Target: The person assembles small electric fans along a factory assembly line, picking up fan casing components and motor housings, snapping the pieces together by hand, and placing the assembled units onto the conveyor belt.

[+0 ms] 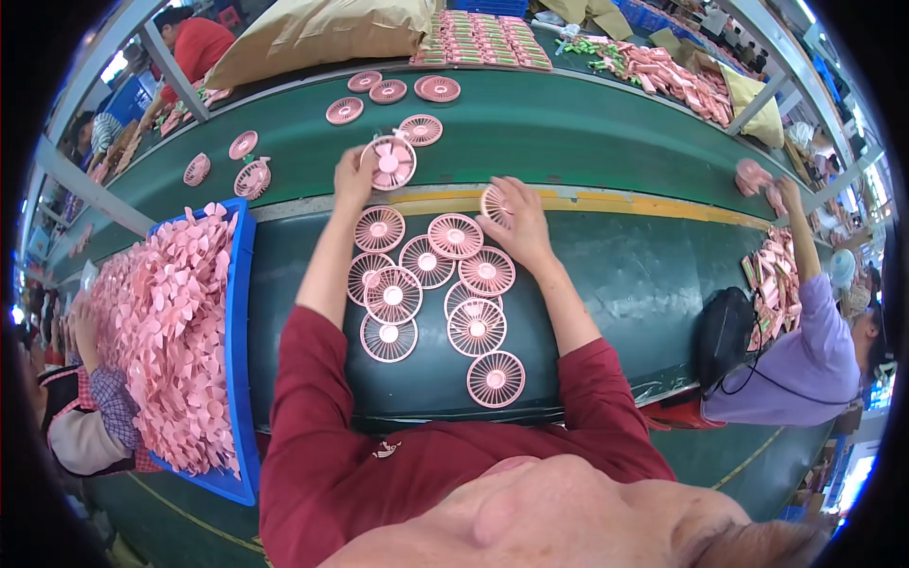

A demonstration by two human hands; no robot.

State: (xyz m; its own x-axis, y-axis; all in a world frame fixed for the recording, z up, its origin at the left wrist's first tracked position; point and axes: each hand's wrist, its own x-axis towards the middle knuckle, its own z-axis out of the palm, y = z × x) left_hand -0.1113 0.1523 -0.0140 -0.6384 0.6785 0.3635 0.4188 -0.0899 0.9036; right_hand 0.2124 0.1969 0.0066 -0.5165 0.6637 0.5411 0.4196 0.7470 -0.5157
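Note:
At the belt's near edge, my left hand grips a pink fan head by its side. Broad pink blades show inside its round rim. My right hand is closed on a pink round fan grille, partly covered by its fingers. Between my forearms, several more pink grilles lie on the dark green work surface, some overlapping, such as a grille near my right wrist and another grille close to my body.
At left stands a blue bin heaped with pink fan blades. Across the green conveyor belt lie more round pink parts. Beyond are a brown sack and rows of pink parts. A person in purple works at right.

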